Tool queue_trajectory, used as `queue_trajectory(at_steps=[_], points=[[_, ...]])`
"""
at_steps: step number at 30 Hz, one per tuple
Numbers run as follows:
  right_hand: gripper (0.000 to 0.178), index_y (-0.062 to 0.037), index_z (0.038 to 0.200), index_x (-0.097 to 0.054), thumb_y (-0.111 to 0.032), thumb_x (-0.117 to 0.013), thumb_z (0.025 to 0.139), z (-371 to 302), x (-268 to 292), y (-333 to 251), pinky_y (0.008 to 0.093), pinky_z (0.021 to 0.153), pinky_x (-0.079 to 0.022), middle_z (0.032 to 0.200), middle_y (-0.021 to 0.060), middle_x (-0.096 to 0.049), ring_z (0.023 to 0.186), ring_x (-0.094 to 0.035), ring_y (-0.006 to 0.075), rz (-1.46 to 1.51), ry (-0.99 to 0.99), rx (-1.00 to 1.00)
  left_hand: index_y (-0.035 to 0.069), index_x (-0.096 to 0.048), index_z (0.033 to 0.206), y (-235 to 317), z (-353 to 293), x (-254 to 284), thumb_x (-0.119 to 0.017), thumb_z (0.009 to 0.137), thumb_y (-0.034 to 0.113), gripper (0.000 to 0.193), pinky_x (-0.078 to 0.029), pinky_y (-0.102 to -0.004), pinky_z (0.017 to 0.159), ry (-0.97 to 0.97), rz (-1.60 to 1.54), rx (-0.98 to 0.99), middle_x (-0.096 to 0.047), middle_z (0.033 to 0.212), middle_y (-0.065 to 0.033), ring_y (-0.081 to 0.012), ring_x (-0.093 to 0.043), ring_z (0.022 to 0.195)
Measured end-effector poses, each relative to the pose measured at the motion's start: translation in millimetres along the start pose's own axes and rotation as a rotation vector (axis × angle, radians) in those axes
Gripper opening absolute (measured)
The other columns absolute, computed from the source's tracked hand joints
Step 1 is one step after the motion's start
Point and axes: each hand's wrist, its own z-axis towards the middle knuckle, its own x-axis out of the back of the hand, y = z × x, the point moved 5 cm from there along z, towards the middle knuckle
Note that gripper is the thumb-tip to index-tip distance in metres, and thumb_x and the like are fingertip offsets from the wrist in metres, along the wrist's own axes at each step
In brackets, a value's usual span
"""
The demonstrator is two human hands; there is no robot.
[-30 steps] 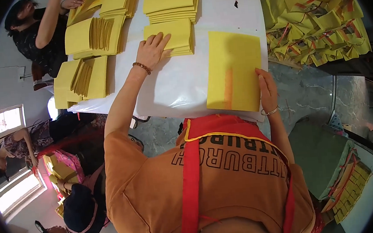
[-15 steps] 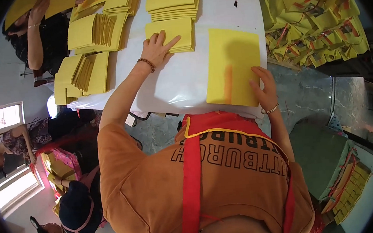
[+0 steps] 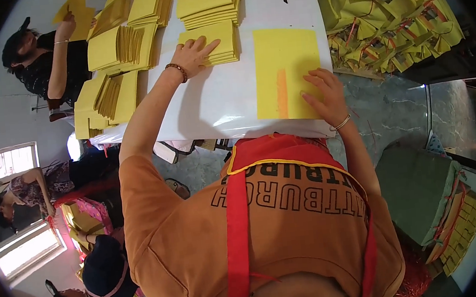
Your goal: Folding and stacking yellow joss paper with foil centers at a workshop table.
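Observation:
A flat yellow paper sheet (image 3: 284, 48) with an orange stripe lies near the front right of the white-covered table (image 3: 207, 114). My right hand (image 3: 326, 92) rests at its right edge, fingers apart, with the fingertips over the paper. My left hand (image 3: 195, 56) lies with spread fingers on a small stack of folded yellow paper (image 3: 223, 45) near the middle of the table. It presses on the top of that stack and grips nothing. Directly behind is a taller stack of folded yellow paper (image 3: 208, 4).
More folded yellow bundles (image 3: 119, 48) line the table's left side. Beyond the right edge is a large pile of yellow paper with red strips (image 3: 390, 16). A person (image 3: 54, 57) holds a yellow sheet at the left. A green-covered block (image 3: 417, 189) stands at the lower right.
My right hand has shifted a little further over the sheet's right edge. My left hand stays on the stack. The whole view has shifted slightly, and the person at left has lowered the sheet.

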Motion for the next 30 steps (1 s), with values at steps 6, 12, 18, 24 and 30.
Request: queue_trajectory(at_steps=[6,12,18,24,30], points=[[0.036,-0.0136,0.106,-0.06,-0.029,-0.068,0.074,1,-5,7,0.0404,0.092,-0.032,0.114,0.0054,-0.055,0.112,-0.048,0.025,-0.034,-0.066,0.033,0.034,-0.021,0.14,9,-5,20,-0.067,0.075,0.027,0.08,-0.04,-0.0471,0.087,0.133,-0.101,-0.004,-0.037,0.132,-0.0095,-0.0293,-0.045,0.114],[0.03,-0.0105,0.1,-0.063,-0.024,-0.069,0.073,-3,-19,29,0.0375,0.093,-0.037,0.112,0.007,-0.055,0.109,-0.049,0.027,0.176,-0.166,-0.051,0.013,-0.044,0.128,102,-18,68,-0.065,0.076,0.029,0.058,-0.041,-0.0399,0.084,0.35,-0.554,-0.267,-0.051,0.12,-0.0118,-0.0314,-0.049,0.104],[0.024,-0.0092,0.095,-0.063,-0.017,-0.07,0.073,-9,-23,31,0.0353,0.095,-0.037,0.116,0.0078,-0.052,0.113,-0.045,0.0265,0.229,-0.12,-0.089,0.005,-0.052,0.118,174,-44,79,-0.068,0.073,0.026,0.052,-0.042,-0.037,0.08,0.267,-0.618,-0.484,-0.054,0.107,-0.0126,-0.0286,-0.051,0.097],[0.014,-0.0075,0.086,-0.064,-0.015,-0.069,0.075,-13,-28,38,0.0341,0.099,-0.033,0.118,0.0072,-0.051,0.118,-0.04,0.0256,0.339,-0.139,-0.148,0.003,-0.06,0.097,165,-36,80,-0.063,0.078,0.017,0.024,-0.046,-0.0349,0.07,0.283,-0.871,-0.423,-0.057,0.084,-0.0111,-0.0283,-0.054,0.079],[0.011,-0.0045,0.087,-0.064,-0.013,-0.062,0.082,-20,-33,48,0.0334,0.1,-0.031,0.121,0.0067,-0.05,0.12,-0.039,0.0242,0.505,-0.143,-0.201,0.0,-0.061,0.08,160,-28,78,-0.061,0.079,0.011,0.011,-0.046,-0.0345,0.063,0.242,-0.934,-0.43,-0.058,0.072,-0.0109,-0.0282,-0.055,0.07]])
